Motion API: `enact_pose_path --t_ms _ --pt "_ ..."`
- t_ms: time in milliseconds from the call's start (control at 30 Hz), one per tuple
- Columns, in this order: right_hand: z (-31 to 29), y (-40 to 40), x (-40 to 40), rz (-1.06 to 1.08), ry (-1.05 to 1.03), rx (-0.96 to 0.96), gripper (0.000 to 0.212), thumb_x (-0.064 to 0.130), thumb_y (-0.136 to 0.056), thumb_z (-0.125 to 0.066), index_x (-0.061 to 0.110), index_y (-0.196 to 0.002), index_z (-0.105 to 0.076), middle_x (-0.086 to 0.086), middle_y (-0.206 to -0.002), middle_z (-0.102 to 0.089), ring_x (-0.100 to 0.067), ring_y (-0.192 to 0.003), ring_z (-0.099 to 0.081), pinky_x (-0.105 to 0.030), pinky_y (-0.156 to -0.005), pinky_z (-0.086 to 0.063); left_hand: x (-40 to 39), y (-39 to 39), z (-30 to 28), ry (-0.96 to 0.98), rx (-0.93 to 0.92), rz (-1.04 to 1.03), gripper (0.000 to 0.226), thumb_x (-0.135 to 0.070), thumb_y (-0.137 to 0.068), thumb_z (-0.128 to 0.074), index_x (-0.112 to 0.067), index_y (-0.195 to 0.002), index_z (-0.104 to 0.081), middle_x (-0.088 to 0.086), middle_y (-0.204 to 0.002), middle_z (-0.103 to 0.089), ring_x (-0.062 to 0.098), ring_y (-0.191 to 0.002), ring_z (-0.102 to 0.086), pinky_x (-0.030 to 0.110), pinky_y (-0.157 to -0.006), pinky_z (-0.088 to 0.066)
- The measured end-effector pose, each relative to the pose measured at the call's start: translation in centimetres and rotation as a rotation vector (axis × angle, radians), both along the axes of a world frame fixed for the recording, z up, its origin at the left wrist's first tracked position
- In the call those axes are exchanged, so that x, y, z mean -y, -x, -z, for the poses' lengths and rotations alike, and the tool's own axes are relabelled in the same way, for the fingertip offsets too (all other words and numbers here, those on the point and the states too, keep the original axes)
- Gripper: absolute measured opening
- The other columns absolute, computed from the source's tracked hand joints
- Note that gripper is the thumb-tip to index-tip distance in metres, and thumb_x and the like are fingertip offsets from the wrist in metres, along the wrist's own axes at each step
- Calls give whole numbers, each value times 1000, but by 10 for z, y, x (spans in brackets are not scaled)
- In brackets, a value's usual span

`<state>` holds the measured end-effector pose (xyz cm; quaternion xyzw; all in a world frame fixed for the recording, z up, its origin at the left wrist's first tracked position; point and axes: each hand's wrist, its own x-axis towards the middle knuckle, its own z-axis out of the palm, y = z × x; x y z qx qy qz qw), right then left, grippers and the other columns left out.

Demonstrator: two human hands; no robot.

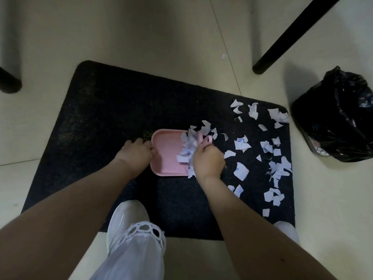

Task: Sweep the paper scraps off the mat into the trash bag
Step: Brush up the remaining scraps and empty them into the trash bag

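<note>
We steady the pink dustpan (166,152) on the black mat (113,110) with our left hand (137,153), whose fingers curl round its left edge, probably so the pan does not slide as scraps are pushed in. Our right hand (209,157) is closed round the handle of a small pink brush (204,140) at the pan's open right side, where a bunch of paper scraps (187,148) is heaped against the lip; the bristles are hidden under the paper. Many more loose scraps (276,170) lie scattered over the right part of the mat, out to its right edge, so we judge the sweeping far from done. The black trash bag (339,116) stands on the tiled floor (161,37) just beyond the mat's right corner, within easy reach for tipping. A black table leg (286,39) slants down near the bag, and our shoe (126,221) rests on the mat's near edge; neither blocks the scraps.
</note>
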<state>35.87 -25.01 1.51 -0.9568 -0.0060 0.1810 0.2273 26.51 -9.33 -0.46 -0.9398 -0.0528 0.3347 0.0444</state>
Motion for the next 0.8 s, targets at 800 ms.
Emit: enact_pose_path --t_ms 800 --pt "-29 0 11 -1 -183 119 49 26 -99 -45 16 -51 -44 5 -48 -46 -9 -41 -44 -13 -36 -27 -14 20 -7 17 -14 -61 59 -13 -92 -49 -26 -145 -27 4 -136 -37 26 -119 -42 39 -96 -40"
